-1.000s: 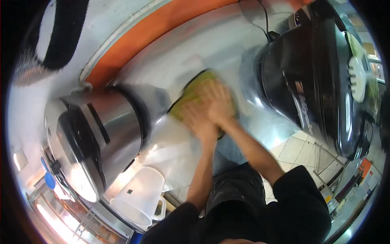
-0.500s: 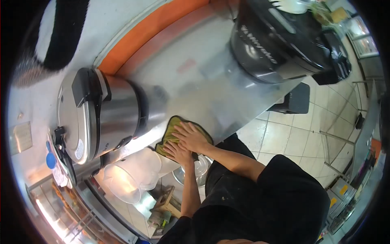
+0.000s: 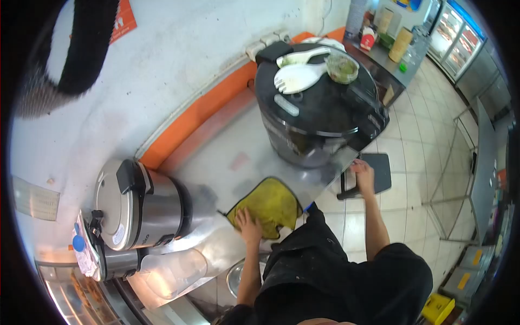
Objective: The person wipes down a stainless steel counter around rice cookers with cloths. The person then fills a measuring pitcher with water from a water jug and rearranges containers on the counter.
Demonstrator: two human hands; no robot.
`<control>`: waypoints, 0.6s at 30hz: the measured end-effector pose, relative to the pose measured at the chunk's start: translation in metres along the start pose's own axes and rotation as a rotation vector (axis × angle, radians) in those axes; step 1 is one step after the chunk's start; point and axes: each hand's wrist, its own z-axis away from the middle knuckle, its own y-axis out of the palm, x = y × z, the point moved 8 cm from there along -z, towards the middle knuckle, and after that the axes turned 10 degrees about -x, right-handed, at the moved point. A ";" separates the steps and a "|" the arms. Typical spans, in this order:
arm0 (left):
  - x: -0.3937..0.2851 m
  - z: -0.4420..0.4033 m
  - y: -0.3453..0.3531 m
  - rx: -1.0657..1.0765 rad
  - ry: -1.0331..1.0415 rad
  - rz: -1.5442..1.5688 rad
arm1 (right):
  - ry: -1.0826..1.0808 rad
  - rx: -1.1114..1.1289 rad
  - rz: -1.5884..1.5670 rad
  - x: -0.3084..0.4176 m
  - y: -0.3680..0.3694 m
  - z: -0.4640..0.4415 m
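Observation:
A yellow-green cloth (image 3: 271, 203) with a dark border lies spread on the metal counter (image 3: 216, 157). My left hand (image 3: 248, 225) rests flat on the cloth's near left part, fingers apart. My right hand (image 3: 363, 176) is off the cloth, at the counter's right edge beside the large black rice cooker (image 3: 303, 127). Its fingers look curled, and what they hold, if anything, cannot be made out. On that cooker's lid lie a white rice paddle (image 3: 303, 77) and a small clear bowl (image 3: 342, 69) with green bits in it.
A steel rice cooker (image 3: 151, 208) stands on the counter at left. A clear plastic container (image 3: 173, 271) lies near the counter's front. A black stool (image 3: 376, 170) stands on the tiled floor to the right, and a metal bowl (image 3: 234, 279) is below the counter.
Both hands were on the bunched cloth; now it lies flatter, with only my left hand on it. My right hand has moved right to the counter edge by the black cooker. The view has shifted.

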 end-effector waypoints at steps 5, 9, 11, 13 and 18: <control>-0.125 -0.109 -0.045 -0.143 -0.087 0.413 | 0.318 -0.104 -0.591 0.007 -0.057 -0.162; -0.237 -0.155 -0.099 -0.398 -0.100 0.956 | 0.161 0.085 -0.668 0.123 -0.032 -0.229; -0.255 -0.135 -0.109 -0.453 -0.143 0.972 | 0.078 0.114 -0.766 0.111 -0.007 -0.261; -0.268 -0.105 -0.114 -0.445 -0.150 0.973 | 0.032 0.151 -0.855 0.093 0.016 -0.274; -0.294 -0.063 -0.126 -0.338 -0.013 1.018 | 0.240 0.207 -0.911 0.073 0.010 -0.217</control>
